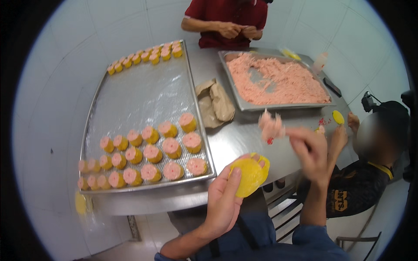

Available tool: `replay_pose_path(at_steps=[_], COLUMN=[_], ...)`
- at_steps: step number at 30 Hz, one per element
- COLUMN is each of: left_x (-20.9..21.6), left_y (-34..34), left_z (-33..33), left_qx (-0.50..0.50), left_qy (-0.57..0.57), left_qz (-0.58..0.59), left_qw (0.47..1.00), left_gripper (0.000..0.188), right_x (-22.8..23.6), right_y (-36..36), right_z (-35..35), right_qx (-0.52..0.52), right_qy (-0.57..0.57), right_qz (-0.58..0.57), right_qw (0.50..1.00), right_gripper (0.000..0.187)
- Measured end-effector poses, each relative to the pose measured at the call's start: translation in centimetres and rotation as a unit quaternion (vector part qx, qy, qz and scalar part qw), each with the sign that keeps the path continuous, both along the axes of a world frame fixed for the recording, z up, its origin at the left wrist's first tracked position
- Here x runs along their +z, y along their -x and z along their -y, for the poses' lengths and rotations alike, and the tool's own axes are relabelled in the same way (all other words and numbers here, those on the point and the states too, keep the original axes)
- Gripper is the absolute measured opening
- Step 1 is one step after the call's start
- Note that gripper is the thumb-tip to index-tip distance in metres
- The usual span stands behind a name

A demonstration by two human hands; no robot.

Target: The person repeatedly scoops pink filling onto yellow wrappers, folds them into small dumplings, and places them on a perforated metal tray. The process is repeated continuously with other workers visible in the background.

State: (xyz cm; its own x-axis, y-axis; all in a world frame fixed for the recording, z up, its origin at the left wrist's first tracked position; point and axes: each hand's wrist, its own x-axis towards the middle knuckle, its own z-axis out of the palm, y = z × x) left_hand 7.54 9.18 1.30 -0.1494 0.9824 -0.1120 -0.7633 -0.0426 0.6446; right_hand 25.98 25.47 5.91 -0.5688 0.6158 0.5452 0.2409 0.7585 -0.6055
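My left hand (223, 195) holds thin round yellow dumpling wrappers (249, 179), thumb on top, one disc showing behind another. Above them and to the right, my right hand (310, 150) is closed and slightly blurred. A lump of pink minced filling (271, 126) hangs off its left end; whatever carries the lump is hidden in the filling and fingers. Beyond my hands stands a deep metal pan (238, 98) of pink filling (287, 80), its bottom showing through at one spot. On the left, a large metal tray (135, 98) carries rows of yellow dumplings (150, 153) topped with pink filling.
A crumpled brown paper bag (215, 104) stands between tray and pan. Across the steel table (235, 141), a person in a dark red shirt (233, 21) works with both hands. At right, a person in a black cap (389, 126) works near a yellow wrapper (338, 117). A dark phone-like object (332, 87) lies beside the pan.
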Motion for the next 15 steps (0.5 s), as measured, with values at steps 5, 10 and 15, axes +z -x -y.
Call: replay_pose_path(at_steps=[5,10,15], left_x=[1.4,1.3,0.1], left_y=[0.2,0.3,0.0], left_z=[0.5,0.5,0.2], left_qx=[-0.018,0.004,0.028], left_qy=[-0.062,-0.010,-0.002], left_qz=[0.150,0.100,0.103], left_qw=[0.987,0.995,0.994], left_gripper=[0.055,0.048,0.044], right_x=[-1.1,-0.8,0.9], right_y=[0.3,-0.4,-1.8], right_z=[6.4,7.3,7.2], right_qx=[0.048,0.033,-0.003], right_qy=[-0.081,-0.117,-0.076], right_qz=[0.092,0.183,0.174], right_qw=[0.991,0.976,0.982], right_gripper=[0.048,0.049,0.055])
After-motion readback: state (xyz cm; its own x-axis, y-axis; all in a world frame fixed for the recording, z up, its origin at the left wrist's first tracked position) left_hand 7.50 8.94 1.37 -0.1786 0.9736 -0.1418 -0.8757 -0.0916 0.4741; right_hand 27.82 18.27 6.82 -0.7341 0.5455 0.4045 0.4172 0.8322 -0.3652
